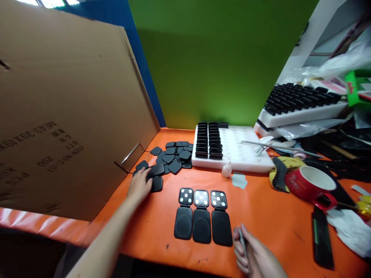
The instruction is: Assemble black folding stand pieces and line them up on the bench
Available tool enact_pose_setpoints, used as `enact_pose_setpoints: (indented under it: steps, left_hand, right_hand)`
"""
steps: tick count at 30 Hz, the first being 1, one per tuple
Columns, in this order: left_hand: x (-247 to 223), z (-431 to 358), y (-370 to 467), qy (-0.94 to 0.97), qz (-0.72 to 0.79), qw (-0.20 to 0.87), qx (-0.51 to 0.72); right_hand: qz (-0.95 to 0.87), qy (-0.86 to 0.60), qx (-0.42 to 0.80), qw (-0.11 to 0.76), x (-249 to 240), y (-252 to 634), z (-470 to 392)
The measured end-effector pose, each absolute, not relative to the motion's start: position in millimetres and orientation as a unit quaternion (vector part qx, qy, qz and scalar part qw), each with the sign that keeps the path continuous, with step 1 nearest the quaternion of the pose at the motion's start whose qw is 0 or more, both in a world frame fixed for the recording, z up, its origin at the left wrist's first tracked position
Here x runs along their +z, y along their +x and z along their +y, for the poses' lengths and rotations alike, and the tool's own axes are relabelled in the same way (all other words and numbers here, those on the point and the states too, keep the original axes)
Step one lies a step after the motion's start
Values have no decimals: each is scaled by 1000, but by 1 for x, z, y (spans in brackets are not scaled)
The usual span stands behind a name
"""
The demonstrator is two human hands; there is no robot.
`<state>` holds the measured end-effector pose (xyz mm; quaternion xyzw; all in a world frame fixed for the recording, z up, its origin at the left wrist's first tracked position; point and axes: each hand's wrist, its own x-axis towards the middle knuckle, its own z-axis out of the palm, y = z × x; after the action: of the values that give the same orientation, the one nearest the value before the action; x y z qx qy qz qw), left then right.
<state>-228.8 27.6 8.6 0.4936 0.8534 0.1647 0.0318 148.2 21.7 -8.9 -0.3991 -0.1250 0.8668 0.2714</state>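
At the left of the head view, my left hand point(140, 186) closes on the edge of a black hinged pad point(156, 170), by a loose pile of similar black pads point(174, 157). Its fingertips are partly hidden. My right hand point(251, 253), at the lower right, is closed around a slim grey metal tool point(242, 241); its exact kind is unclear. Between my hands, three black two-part pads lie unfolded side by side: a left one point(183, 223), a middle one point(201, 226) and a right one point(222, 227). Several pale dots mark each upper square.
A white foam tray point(236, 148) holds two rows of upright black pieces, with a metal rod point(281, 147) across its right side. A small white bottle point(227, 170) stands before it. On the right are a red mug point(301, 185) and clutter; a large cardboard box point(66, 96) stands left.
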Motion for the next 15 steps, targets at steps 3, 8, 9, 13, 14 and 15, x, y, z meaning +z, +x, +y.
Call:
enact_pose_setpoints:
  steps: [3,8,9,13,14,15]
  left_hand:
    - [13,28,-274,453,878,66,140]
    - [12,32,-296,415,893,84,149]
    - [13,31,-296,407,896,82,158]
    - [25,21,-289,390,890,111,211]
    - [30,17,-285,389,884,124,226]
    - [35,14,-278,387,879,136,244]
  right_hand:
    - [-142,-405,861,274,-8,143,20]
    - [-168,-401,861,265,-13,134,17]
    - [-174,-400,860,264,-14,133,17]
    - [-231,-418,831,286,-16,134,18]
    - [-255,-424,819,290,-15,135,18]
    - [-282,-429,808,289,-13,136,17]
